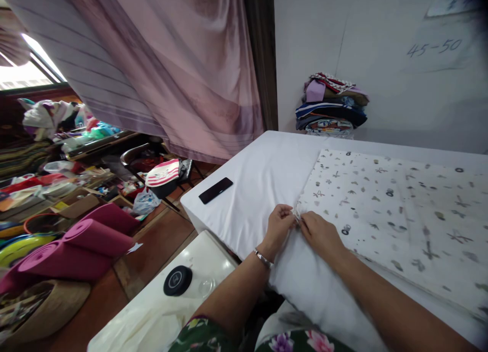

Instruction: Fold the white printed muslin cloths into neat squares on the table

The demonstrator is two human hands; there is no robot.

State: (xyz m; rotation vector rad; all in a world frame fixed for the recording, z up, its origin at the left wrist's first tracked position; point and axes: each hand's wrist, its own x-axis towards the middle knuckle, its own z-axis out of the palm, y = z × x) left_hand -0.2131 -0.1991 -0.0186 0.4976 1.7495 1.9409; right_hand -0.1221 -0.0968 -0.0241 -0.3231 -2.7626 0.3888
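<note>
A white printed cloth (373,204) with small grey and green motifs lies spread over the white-covered table (263,174). Its near left corner is bunched up between my two hands. My left hand (281,225), with a bracelet at the wrist, pinches the gathered edge from the left. From the right, my right hand (320,235) grips the same corner, fingers closed and pointing toward the left hand. The fingertips of both hands almost meet there, and the exact folds between them are partly hidden.
A black phone (215,190) lies on the table's left part. Folded clothes (331,108) are piled against the wall. A lower white surface (152,301) beside me carries a round black lid (177,281). Pink rolled mats (76,245) and a chair (163,174) stand left.
</note>
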